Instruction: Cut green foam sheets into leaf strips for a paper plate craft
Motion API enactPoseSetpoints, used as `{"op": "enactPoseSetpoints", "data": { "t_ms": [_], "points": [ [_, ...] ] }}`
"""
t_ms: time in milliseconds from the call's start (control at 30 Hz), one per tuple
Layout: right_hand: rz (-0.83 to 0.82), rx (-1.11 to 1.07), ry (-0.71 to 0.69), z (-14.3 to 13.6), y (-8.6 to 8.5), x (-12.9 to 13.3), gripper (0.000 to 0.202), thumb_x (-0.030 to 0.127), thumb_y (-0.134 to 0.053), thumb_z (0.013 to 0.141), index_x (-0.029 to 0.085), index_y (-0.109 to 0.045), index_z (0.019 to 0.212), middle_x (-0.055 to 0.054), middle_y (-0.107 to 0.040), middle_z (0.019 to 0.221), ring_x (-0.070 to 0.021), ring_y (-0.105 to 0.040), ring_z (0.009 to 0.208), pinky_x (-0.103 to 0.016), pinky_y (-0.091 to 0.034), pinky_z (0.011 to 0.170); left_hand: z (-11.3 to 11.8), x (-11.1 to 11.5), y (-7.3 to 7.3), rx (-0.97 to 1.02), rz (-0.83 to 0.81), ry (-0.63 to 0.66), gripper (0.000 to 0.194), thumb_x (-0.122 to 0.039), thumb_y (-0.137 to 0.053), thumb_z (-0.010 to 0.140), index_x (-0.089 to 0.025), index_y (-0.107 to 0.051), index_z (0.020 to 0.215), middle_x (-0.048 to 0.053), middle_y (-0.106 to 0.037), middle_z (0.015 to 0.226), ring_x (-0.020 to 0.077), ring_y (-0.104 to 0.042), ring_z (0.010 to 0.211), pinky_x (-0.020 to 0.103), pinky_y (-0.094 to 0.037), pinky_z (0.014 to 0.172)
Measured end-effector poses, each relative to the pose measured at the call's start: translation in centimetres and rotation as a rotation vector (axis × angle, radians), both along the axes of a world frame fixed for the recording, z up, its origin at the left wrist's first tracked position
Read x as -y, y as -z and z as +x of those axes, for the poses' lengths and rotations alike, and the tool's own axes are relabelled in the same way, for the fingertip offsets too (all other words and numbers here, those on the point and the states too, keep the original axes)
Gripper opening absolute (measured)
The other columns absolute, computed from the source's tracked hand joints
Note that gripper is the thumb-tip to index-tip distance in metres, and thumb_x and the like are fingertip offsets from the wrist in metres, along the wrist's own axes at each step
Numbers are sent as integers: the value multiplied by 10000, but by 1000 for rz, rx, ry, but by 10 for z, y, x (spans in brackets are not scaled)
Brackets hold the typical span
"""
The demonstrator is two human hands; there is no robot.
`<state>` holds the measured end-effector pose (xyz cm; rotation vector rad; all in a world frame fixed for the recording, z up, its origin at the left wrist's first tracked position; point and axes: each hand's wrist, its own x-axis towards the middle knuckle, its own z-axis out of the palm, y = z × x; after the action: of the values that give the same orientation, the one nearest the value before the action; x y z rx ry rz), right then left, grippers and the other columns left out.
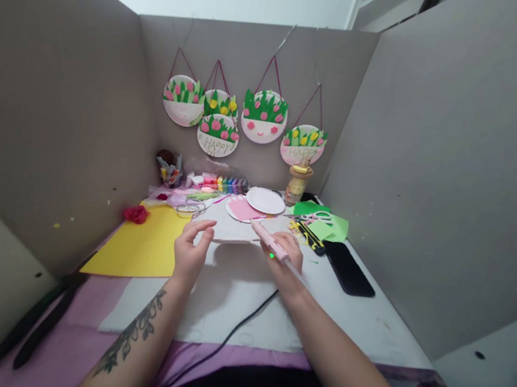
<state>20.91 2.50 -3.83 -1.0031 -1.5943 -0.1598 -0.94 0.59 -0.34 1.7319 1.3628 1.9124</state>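
My right hand [287, 259] is wrapped round a pale pink hot glue gun [271, 241] with a small green light. A clear glue stick [297, 272] pokes out of its back end, and its nozzle points forward and left. My left hand [192, 248] has its fingers curled at the left edge of a white paper plate piece [234, 241], seen nearly edge-on above the table. The nozzle is close to this piece; whether they touch I cannot tell. Just beyond lie a pink paper sheet [246, 209] and a white paper plate [266, 201].
Yellow paper [140, 242] and a red yarn ball [136, 214] lie left. Right are scissors [317, 217], a yellow-black cutter [309, 237], green paper [336, 227] and a black phone [349, 269]. A black cable [239, 327] crosses the front. Decorated plates [264, 118] hang on the back panel.
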Motion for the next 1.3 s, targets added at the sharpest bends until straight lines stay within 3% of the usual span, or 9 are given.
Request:
{"op": "enactPoseSetpoints", "data": {
  "t_ms": [233, 367, 500, 633, 833, 967, 1100, 1233, 1300],
  "points": [
    [16, 3, 1, 0, 0, 0, 95, 215, -583, 814, 215, -651, 748, -32, -655, 767, -197, -596, 757, -353, -458, 757, -1, -4, 5, 216, -75, 97, 207, -341, -715, 720, -183, -620, 627, -9, -644, 685, 146, -596, 708, 287, -471, 744],
    [24, 18, -18, 0, 0, -1, 93, 222, -580, 817, 211, -654, 762, -32, -658, 763, -196, -601, 766, -355, -457, 763, -1, -3, 2, 236, -92, 82, 286, -394, -660, 771, -177, -597, 595, -15, -605, 615, 126, -563, 636, 263, -466, 673],
    [15, 9, -21, 0, -1, 0, 88, 222, -581, 815, 213, -657, 772, -32, -661, 768, -198, -604, 765, -358, -456, 755, -1, -4, 1, 234, -134, 92, 261, -425, -646, 782, -174, -682, 719, 29, -694, 727, 165, -637, 737, 295, -496, 725],
    [15, 0, -23, -1, -3, 3, 89, 234, -589, 819, 213, -658, 766, -34, -658, 768, -197, -597, 754, -357, -455, 748, 0, -8, 5, 294, -69, 118, 160, -341, -725, 711, -187, -683, 709, 48, -728, 823, 203, -672, 873, 343, -507, 820],
    [-2, 3, -40, 0, -4, 4, 95, 226, -575, 819, 214, -660, 778, -36, -656, 783, -200, -599, 771, -367, -452, 768, 0, -9, 7, 257, -45, 56, 146, -302, -742, 673, -184, -657, 670, 40, -713, 760, 201, -675, 816, 347, -515, 777],
    [-7, 2, -41, 0, -2, 4, 95, 250, -580, 823, 219, -659, 780, -34, -654, 784, -203, -598, 778, -368, -450, 770, -1, -5, 4, 212, -38, 52, 221, -365, -689, 740, -181, -617, 639, 21, -684, 706, 171, -647, 748, 307, -502, 742],
    [-7, -2, -60, 0, -3, 5, 92, 259, -588, 824, 215, -664, 801, -40, -656, 794, -207, -594, 782, -367, -446, 766, -2, -3, 2, 136, -69, 55, 347, -413, -509, 879, -178, -615, 646, 33, -673, 713, 163, -628, 743, 284, -478, 712],
    [-10, -2, -56, -1, -6, 6, 99, 242, -578, 821, 213, -668, 792, -38, -656, 784, -205, -596, 776, -367, -447, 770, -2, -2, 0, 37, 4, -87, 197, -364, -592, 832, -197, -643, 922, 58, -687, 968, 178, -628, 871, 291, -463, 733],
    [-7, -2, -58, -2, -6, 6, 99, 240, -577, 818, 212, -667, 788, -37, -656, 778, -205, -599, 772, -365, -449, 769, -3, -1, 0, -66, 95, -105, 168, -364, -587, 837, -206, -641, 829, 57, -690, 990, 190, -624, 925, 323, -461, 795]
  ]
}}
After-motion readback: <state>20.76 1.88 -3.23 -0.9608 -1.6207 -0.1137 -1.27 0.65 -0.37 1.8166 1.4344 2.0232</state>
